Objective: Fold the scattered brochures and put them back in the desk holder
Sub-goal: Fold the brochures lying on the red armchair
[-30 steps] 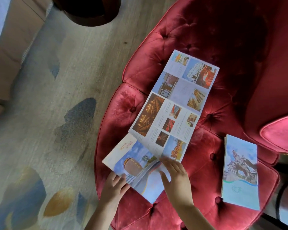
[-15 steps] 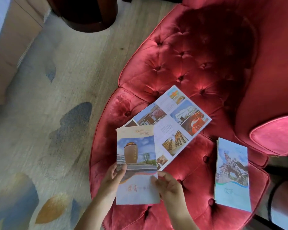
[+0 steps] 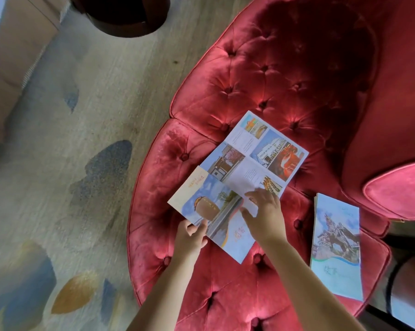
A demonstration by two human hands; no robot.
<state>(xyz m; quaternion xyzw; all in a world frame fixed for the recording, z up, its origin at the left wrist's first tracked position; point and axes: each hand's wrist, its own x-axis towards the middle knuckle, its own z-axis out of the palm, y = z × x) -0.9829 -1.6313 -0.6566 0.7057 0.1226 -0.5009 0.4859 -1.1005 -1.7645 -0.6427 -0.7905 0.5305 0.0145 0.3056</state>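
Observation:
A partly folded brochure (image 3: 240, 168) with colour photos lies on the seat of a red tufted armchair (image 3: 261, 75). Its cover panel, showing a round tower under blue sky, is folded over the near end. My left hand (image 3: 192, 235) pinches the near-left edge of that cover panel. My right hand (image 3: 264, 213) lies on top of the fold with fingers spread, pressing it down. A stack of folded brochures (image 3: 336, 244) with a blue-green cover rests on the seat to the right. No desk holder is in view.
The armchair's red arm (image 3: 397, 187) rises at the right. A patterned grey carpet (image 3: 82, 163) covers the floor on the left. A dark round furniture base (image 3: 125, 15) stands at the top, and a beige furniture edge (image 3: 10, 56) runs along the top left.
The cover panel was lifted and folded over the inner pages. It has come down onto the seat, and my right hand has moved onto the fold to press it.

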